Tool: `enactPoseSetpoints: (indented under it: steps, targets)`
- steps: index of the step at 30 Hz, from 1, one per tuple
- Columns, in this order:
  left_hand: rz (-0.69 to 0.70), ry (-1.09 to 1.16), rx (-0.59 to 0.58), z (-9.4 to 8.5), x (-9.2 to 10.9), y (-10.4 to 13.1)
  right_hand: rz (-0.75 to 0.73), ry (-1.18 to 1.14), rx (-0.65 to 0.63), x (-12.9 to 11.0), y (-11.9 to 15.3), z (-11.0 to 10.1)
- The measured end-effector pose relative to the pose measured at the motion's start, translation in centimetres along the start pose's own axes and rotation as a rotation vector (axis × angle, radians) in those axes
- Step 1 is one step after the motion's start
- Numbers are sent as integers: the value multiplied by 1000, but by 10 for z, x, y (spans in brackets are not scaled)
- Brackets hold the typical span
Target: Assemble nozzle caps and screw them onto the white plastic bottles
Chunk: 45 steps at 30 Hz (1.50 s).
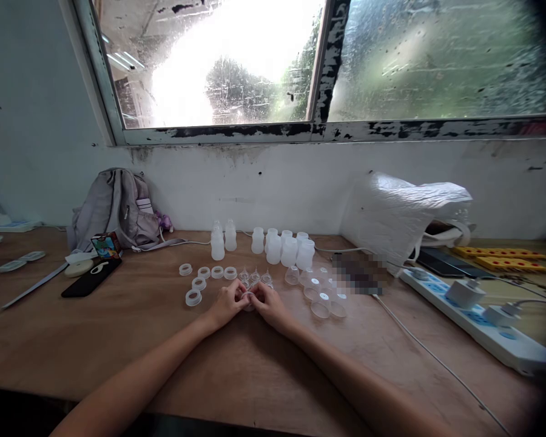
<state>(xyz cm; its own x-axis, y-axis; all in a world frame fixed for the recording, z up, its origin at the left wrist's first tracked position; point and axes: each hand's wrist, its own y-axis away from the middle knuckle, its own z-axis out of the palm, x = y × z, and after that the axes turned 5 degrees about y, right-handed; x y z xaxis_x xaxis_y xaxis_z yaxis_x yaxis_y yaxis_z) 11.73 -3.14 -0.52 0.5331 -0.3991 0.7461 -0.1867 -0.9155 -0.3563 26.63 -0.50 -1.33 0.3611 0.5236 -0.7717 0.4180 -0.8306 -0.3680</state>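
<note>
My left hand (230,303) and my right hand (267,306) meet at the middle of the table, fingertips pinching a small whitish bottle collar ring (248,294) between them. A clear part shows just below it, partly covered by the fingers. Just beyond my hands stand several clear bottle nipples (255,276). To the left lie several loose white collar rings (199,283). Clear dome caps (320,308) are grouped to the right. Behind stand frosted baby bottles (273,249), and two bottles (217,246) farther left have nipple tops on.
At the left are a grey backpack (113,209), a black phone (91,278) and a small colourful box (107,245). On the right lie a white power strip (477,318), a trailing cable (430,351) and a silvery padded bag (391,212). A wall with a window (218,73) closes the back.
</note>
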Motion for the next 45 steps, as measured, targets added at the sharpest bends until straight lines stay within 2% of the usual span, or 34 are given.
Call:
enactPoseSetpoints:
  steps: [3, 9, 15, 32, 45]
  targets:
    - [5, -12, -3, -1, 1, 1, -16, 20, 21, 0, 0, 1]
    - [32, 10, 84, -2, 7, 1, 16, -100, -9, -6, 2, -2]
    - [54, 48, 31, -3, 5, 0, 31, -116, 13, -6, 1, -2]
    - [91, -84, 46, 1, 6, 1, -3, -54, 66, -3, -1, 1]
    - [81, -43, 61, 3, 7, 0, 5, -13, 107, -1, -2, 3]
